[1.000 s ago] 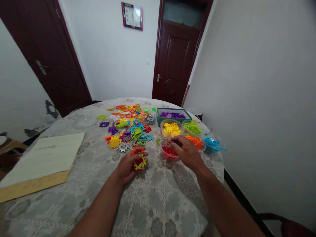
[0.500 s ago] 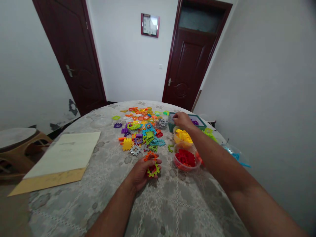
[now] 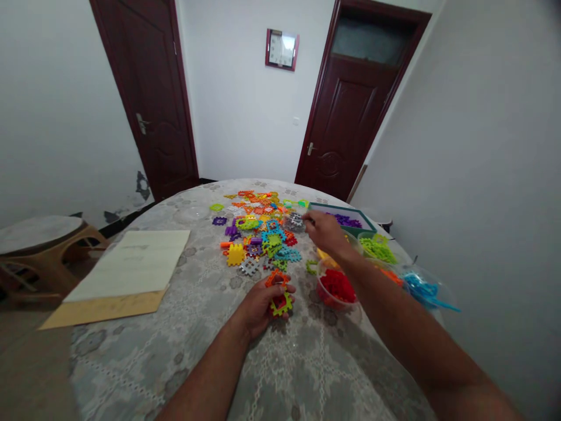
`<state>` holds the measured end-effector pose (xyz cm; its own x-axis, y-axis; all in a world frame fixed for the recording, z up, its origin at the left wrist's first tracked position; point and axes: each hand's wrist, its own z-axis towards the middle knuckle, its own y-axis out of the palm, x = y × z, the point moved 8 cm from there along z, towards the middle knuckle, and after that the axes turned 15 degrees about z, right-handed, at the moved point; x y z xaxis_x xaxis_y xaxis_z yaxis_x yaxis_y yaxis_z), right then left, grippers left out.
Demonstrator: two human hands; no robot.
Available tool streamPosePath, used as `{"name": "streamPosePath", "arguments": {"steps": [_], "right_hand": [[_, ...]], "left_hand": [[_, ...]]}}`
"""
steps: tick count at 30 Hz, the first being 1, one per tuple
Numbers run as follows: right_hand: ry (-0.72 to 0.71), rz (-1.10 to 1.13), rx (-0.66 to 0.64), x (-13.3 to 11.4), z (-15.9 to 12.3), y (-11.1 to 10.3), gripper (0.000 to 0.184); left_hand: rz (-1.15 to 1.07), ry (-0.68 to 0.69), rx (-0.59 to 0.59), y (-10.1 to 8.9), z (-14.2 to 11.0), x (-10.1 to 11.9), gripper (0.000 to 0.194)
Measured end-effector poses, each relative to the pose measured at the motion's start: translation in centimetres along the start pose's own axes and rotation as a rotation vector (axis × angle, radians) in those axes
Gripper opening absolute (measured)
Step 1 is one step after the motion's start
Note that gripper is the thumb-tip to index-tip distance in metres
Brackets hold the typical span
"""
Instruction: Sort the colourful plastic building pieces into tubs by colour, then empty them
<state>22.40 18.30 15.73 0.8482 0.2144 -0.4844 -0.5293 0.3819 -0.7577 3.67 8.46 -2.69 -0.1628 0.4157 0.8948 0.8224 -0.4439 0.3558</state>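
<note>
My left hand (image 3: 263, 305) rests on the table (image 3: 184, 351) with its fingers curled over a small cluster of orange, red and lime interlocking tiles (image 3: 280, 297). My right hand (image 3: 323, 233) reaches forward over the bowls, fingers pinched at the clear bowl of grey tiles (image 3: 294, 221); what it pinches is too small to name. A spread of loose coloured tiles (image 3: 258, 231) lies just beyond my left hand.
Bowls of red (image 3: 336, 287), lime (image 3: 377, 248), orange and blue (image 3: 423, 289) tiles and a teal tray of purple ones (image 3: 346, 217) line the right side. A pale board on cardboard (image 3: 127, 266) lies at left. A wooden stool (image 3: 39, 245) stands beside the table.
My right hand went from the red bowl out to the far grey bowl and drew back slightly. My left hand kept its place on the tile cluster. The view shifted left.
</note>
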Motion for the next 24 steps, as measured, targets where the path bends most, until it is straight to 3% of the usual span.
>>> {"name": "streamPosePath", "arguments": {"steps": [4,9,13,21,24], "right_hand": [[-0.194,0.210,-0.066,-5.2,-8.3,0.6,0.019],[-0.231,0.377,-0.007,-7.0,-15.5,3.2,0.033],[-0.147,0.401,0.074,-5.6,-17.0,4.9,0.040],[0.058,0.542,-0.064,-3.6,-17.3,5.8,0.028],[0.071,0.578,-0.081,-3.5,-17.5,6.1,0.027]], "left_hand": [[0.023,0.016,-0.026,0.2,0.0,0.0,0.043],[0.069,0.080,-0.102,0.6,-0.1,0.3,0.031],[0.110,0.071,-0.197,1.7,-0.6,0.4,0.026],[0.121,0.012,-0.287,2.1,-1.0,-0.1,0.032],[0.149,0.009,-0.275,1.9,-1.0,-0.2,0.032]]}}
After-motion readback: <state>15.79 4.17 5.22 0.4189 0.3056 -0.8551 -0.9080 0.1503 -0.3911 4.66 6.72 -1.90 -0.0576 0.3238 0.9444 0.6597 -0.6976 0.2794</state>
